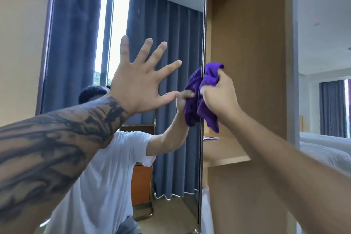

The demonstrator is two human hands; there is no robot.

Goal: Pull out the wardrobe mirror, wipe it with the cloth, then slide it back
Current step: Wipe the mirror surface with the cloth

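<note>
From the head camera I am looking at the mirror, already pulled out from the wardrobe and standing in front of me, its right edge running down just beside the wooden side panel. My left hand is spread wide, fingers straight and apart, raised against the glass — whether the palm is actually pressing or only hovering close, I cannot tell from here. My right hand is clenched around the purple cloth, bunching it against the mirror's right edge at about mid-height, with loose folds hanging below the fist.

I am judging this as the wiping step, working along the edge. To do it well, I would be keeping the left hand steadying the panel so it is not swinging or sliding while the right pushes. A flatter pad of cloth would be covering more glass than this tight wad — and the bare left palm risks leaving prints, so that patch needs a pass too.
</note>
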